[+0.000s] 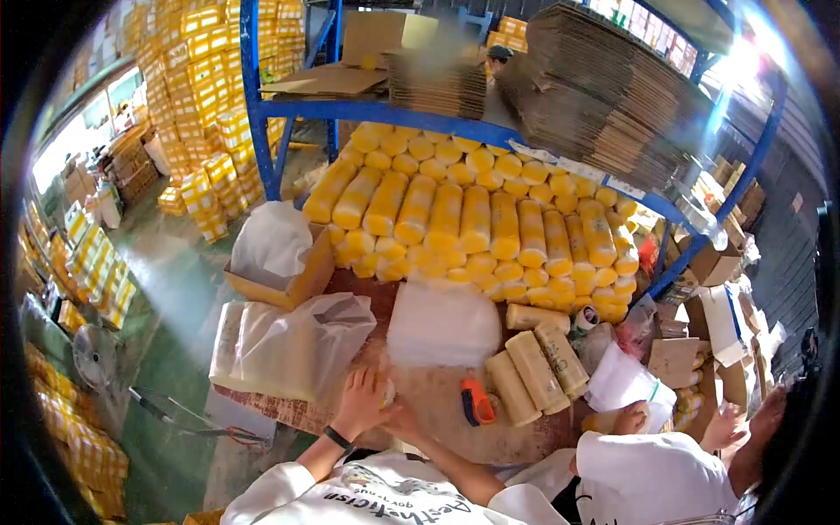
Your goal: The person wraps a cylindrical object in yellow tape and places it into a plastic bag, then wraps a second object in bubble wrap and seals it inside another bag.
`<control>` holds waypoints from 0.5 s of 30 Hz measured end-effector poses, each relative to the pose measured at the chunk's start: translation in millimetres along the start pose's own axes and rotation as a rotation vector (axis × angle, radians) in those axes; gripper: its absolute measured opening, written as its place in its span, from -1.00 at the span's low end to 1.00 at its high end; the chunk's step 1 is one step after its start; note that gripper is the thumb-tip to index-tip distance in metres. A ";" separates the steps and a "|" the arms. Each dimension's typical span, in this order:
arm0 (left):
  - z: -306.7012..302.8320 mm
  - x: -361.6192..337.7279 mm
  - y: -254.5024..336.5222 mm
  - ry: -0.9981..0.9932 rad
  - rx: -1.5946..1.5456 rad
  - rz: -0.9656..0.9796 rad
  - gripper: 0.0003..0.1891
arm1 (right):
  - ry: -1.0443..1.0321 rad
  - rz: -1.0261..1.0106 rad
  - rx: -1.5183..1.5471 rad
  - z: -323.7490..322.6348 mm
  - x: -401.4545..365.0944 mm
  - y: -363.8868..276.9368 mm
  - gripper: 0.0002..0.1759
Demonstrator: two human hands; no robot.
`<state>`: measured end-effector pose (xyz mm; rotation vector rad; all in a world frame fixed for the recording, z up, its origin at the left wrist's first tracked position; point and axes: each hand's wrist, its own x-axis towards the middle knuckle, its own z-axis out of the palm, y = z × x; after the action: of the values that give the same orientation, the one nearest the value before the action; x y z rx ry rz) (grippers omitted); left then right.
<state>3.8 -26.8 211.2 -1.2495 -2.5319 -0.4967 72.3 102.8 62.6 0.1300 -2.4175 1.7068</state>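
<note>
My left hand [360,398], with a dark band at the wrist, is at the table's front edge, beside a clear plastic bag [337,328] around a pale block. My right hand [404,418] meets it from the right. A small whitish-yellow item [387,394] shows between them, its shape mostly hidden; the left fingers lie against it. Behind the hands lies a stack of translucent plastic sheets [444,322]. To the right are an orange and dark blue tool [478,402] and several wrapped cream rolls [512,388].
Yellow-wrapped rolls [472,219] are piled at the table's back, under a blue shelf [394,110] holding flat cardboard [604,96]. An open box [302,284] with white bags stands back left. A co-worker in white [652,477] is close on the right.
</note>
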 end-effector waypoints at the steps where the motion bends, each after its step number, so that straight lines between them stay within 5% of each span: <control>1: -3.4 1.6 2.4 -0.020 0.025 -0.011 -0.20 | -0.118 0.074 -0.022 -4.5 -4.5 9.3 0.03; 5: -1.3 10.2 -2.3 -0.140 -0.007 -0.066 -0.13 | -0.279 0.063 -0.437 13.5 -28.6 96.6 -0.18; 7: 3.0 14.1 -6.1 -0.219 -0.110 -0.141 -0.16 | -0.320 0.238 -0.324 -17.8 -17.3 40.2 -0.29; 10: 0.5 18.5 -2.2 -0.227 -0.145 -0.172 -0.17 | -0.476 0.395 -0.637 -51.8 -17.0 42.3 -0.35; 12: 3.1 17.5 0.7 -0.189 -0.137 -0.169 -0.16 | -0.329 0.425 -0.908 -74.7 -35.0 53.1 -0.37; 14: 9.3 12.1 1.2 -0.147 -0.137 -0.173 -0.13 | 0.104 0.403 -1.061 -108.9 -61.2 -21.3 -0.38; 15: 11.3 10.3 3.4 -0.129 -0.072 -0.155 -0.10 | 0.098 0.489 -1.059 -119.6 -61.7 -45.8 -0.43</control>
<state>-0.6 -12.8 205.7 -1.1496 -2.7564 -0.5633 152.2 197.9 131.8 -0.6979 -3.0452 0.2972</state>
